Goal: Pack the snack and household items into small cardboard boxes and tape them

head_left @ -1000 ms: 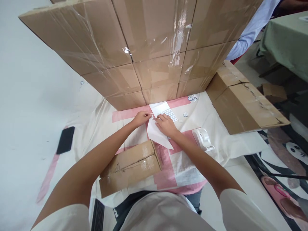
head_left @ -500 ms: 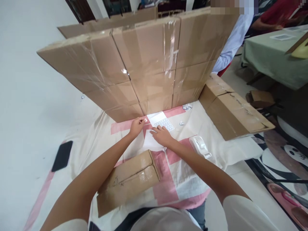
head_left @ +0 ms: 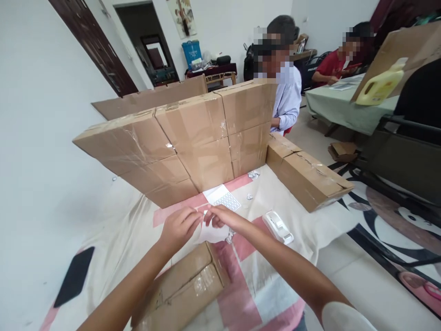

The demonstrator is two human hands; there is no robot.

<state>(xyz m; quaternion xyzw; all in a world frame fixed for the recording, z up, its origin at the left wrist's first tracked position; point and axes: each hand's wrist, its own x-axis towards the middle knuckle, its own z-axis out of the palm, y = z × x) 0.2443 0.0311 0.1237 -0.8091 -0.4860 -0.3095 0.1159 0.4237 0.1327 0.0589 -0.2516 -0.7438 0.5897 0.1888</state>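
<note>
Over a white sheet of paper [head_left: 211, 233], my left hand [head_left: 181, 230] and my right hand [head_left: 222, 216] come together fingertip to fingertip. A small white piece of paper [head_left: 206, 212] shows between them, pinched by the fingers of both hands; its details are too small to tell. Behind my right hand lies another sheet printed with a grid of small blue outlines [head_left: 227, 201]. Small paper scraps [head_left: 229, 236] lie at the near sheet's right edge. To the right stands a white tape dispenser [head_left: 277, 226].
Cardboard panels [head_left: 196, 161] stand upright behind the sheets, with a long box [head_left: 306, 172] at right. A cardboard box [head_left: 182, 289] sits close in front of me. A black phone-like slab [head_left: 75, 276] lies left. More scraps [head_left: 253, 174] lie by the panels. Two people sit beyond.
My view has tilted up, showing more of the room. My right hand has lifted off the near sheet and met my left hand at the small piece.
</note>
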